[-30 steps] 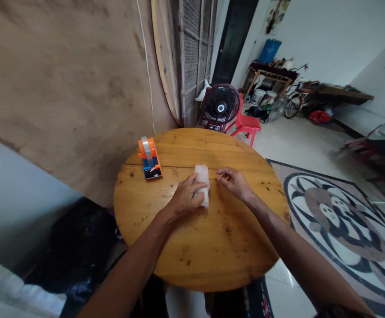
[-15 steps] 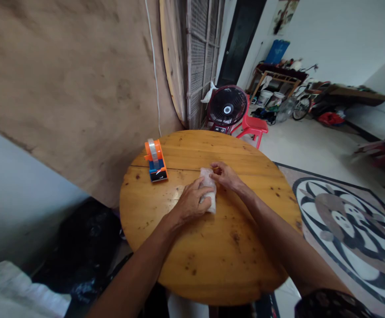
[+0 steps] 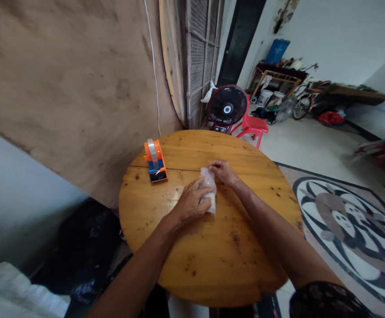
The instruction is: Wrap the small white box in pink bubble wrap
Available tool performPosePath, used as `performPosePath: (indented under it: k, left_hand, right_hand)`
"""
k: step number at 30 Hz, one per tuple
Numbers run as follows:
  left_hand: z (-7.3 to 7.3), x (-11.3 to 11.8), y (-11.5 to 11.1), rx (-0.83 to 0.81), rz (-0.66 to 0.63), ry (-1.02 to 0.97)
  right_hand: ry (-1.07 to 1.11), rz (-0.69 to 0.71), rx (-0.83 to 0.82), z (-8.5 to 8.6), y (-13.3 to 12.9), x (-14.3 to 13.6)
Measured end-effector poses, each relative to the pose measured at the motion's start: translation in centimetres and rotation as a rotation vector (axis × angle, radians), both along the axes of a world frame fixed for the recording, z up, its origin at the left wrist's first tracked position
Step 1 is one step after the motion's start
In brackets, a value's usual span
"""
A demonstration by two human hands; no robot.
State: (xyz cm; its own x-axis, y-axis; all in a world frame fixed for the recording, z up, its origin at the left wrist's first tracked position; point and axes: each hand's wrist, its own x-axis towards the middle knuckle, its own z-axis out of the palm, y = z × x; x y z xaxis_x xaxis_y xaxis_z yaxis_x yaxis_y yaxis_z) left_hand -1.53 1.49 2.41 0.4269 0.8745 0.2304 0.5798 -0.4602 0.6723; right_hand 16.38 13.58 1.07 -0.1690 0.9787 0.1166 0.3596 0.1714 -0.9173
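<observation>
A small whitish package [image 3: 208, 179], which looks like bubble wrap rolled round something, lies lengthwise on the round wooden table [image 3: 209, 265]. My left hand [image 3: 192, 201] rests over its near half, fingers and thumb pressing it down from the left. At its far right corner, my right hand [image 3: 222, 171] has its fingertips pinched together against the wrap's edge; any small piece between them is too fine to make out. What is inside the wrapping is hidden. An orange and blue tape dispenser [image 3: 156, 161] with a roll of clear tape stands to the far left, untouched.
Beyond the table are a dark red fan [image 3: 228, 108] and a red plastic chair [image 3: 254, 125]. A large brown board [image 3: 80, 79] leans along the left side. Black plastic bags [image 3: 80, 243] lie on the floor at left, and a patterned mat [image 3: 351, 225] at right.
My right hand has shifted slightly away from me and to the left, its fingertips closing at the package's far corner. My left hand and the package stay in place.
</observation>
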Motion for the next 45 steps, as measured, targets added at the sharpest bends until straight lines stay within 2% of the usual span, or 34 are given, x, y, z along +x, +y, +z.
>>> performPosePath:
  k: [6, 11, 18, 24, 31, 36, 41, 45]
  left_hand:
    - [-0.1, 0.0, 0.0, 0.000, 0.012, -0.006]
    - [-0.2, 0.1, 0.1, 0.068, 0.035, -0.031]
    - [-0.3, 0.1, -0.2, 0.027, 0.256, -0.104]
    - [-0.3, 0.1, -0.2, -0.057, 0.282, -0.103]
    - [0.9, -0.3, -0.5, -0.127, 0.210, -0.114]
    - [0.3, -0.5, -0.5, -0.143, 0.222, -0.107]
    - [-0.2, -0.7, -0.6, -0.101, 0.170, -0.168]
    - [-0.1, -0.8, -0.6, -0.093, 0.078, -0.221]
  right_hand:
    - [0.095, -0.020, -0.043, 1.5, -0.4, -0.6]
    - [0.168, -0.011, -0.073, 3.5, -1.4, -1.1]
    - [0.109, 0.058, -0.031, 6.6, -4.6, -1.6]
    - [0.037, 0.121, 0.054, 7.7, -7.0, -1.7]
    - [-0.022, 0.196, 0.124, 8.2, -9.6, -1.6]
    - [-0.052, 0.185, 0.151, 8.1, -12.8, -1.6]
    - [0.008, 0.094, 0.135, 6.2, -15.5, -1.9]
    - [0.106, 0.032, 0.106, 4.6, -16.4, -2.1]
